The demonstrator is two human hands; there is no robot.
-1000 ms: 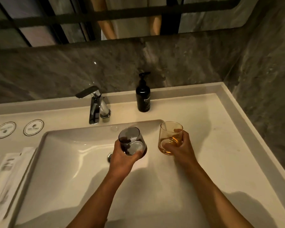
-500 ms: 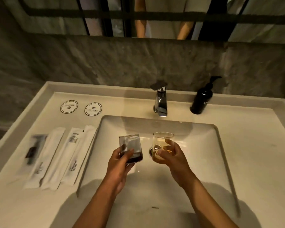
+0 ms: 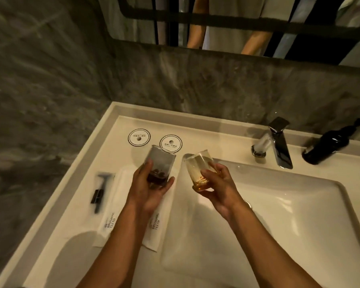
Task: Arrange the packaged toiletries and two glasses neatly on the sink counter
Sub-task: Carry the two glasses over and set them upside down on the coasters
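Observation:
My left hand (image 3: 148,190) grips a dark smoky glass (image 3: 161,163) above the left counter, its rim tilted towards two round white coasters (image 3: 139,137) (image 3: 170,143). My right hand (image 3: 218,183) holds an amber glass (image 3: 197,170) by its base, over the basin's left edge. Long white packets marked "brushing teeth" (image 3: 110,213) (image 3: 157,223) lie side by side on the counter under my left forearm. A packaged black razor (image 3: 100,189) lies left of them.
The white counter (image 3: 116,121) has a raised rim against grey stone walls. The basin (image 3: 289,225) fills the right side, with a chrome faucet (image 3: 275,140) behind it and a black pump bottle (image 3: 328,145) farther right. A mirror hangs above.
Both hands have carried the glasses left, from over the basin towards the coasters. The view has swung left, so the faucet and bottle now sit at the right.

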